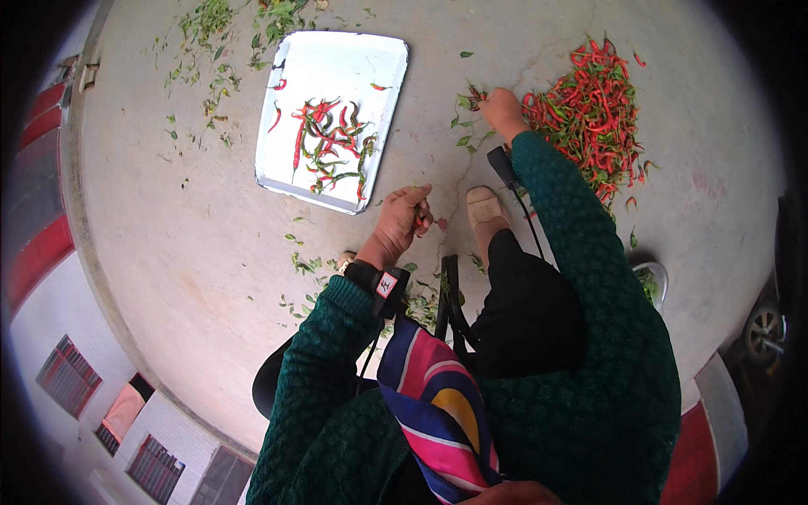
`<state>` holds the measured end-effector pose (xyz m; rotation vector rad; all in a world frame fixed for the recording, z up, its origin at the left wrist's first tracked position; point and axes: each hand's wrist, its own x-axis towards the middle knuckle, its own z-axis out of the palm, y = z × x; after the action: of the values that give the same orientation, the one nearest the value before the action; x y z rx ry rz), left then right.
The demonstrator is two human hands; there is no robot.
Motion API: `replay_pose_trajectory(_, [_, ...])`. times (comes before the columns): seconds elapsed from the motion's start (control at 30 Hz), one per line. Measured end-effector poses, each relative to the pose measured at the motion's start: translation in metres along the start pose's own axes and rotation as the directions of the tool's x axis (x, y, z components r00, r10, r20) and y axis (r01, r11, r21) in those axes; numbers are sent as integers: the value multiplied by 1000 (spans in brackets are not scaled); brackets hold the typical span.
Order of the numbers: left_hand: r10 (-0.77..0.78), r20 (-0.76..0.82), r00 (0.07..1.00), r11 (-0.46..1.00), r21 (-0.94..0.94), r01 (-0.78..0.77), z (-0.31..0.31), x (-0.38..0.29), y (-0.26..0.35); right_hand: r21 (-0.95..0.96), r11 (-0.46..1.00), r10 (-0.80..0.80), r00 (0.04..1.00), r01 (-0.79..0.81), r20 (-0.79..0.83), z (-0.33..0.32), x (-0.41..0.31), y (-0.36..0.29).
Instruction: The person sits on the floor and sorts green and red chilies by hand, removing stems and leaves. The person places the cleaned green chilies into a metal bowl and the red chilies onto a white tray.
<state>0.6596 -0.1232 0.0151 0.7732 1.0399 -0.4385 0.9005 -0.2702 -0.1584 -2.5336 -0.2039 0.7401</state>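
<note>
My left hand [404,216], fingers curled, holds a small red and green chili pepper [418,218] in front of the white enamel tray [331,60]. On this tray lie several red and dark green chili peppers [328,142], mostly towards its near half. Farther right, my right hand [505,115] is closed at a small cluster of dark red chili peppers [478,98] with green leaves; its fingertips are partly hidden. Just beyond that hand is a large heap of red chili peppers [593,113] mixed with green ones and leaves, spread on the concrete floor [208,208].
Loose leaves and stems [214,25] lie beyond the tray, with more leaves [306,264] near my feet. A metal bowl [659,284] holding greens is at my right, partly behind my sleeve. Dark chair or stool legs [448,293] stand between my legs. A cable [529,218] hangs from my right wrist device.
</note>
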Motion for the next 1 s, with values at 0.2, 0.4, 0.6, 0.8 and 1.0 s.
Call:
replay_pose_trajectory(0.2, [39,-12,999,999,-18,-39,-1,8,2,264,961,51,990,-86,135,1,1,11])
replay_pose_trajectory(0.4, [24,-35,999,1000,-11,-24,0,12,6,33,987,-149,978,156,-144,24,0,3])
replay_pose_trajectory(0.6, [97,7,995,994,49,-98,8,10,17,270,961,-110,974,53,200,-9,-28,-17])
replay_pose_trajectory(0.8, [182,63,981,968,165,-190,27,22,25,615,787,-231,947,47,223,-13,-109,-30])
replay_pose_trajectory(1.0, [86,10,996,982,165,-86,42,41,15,476,789,-482,872,390,85,-11,-130,-29])
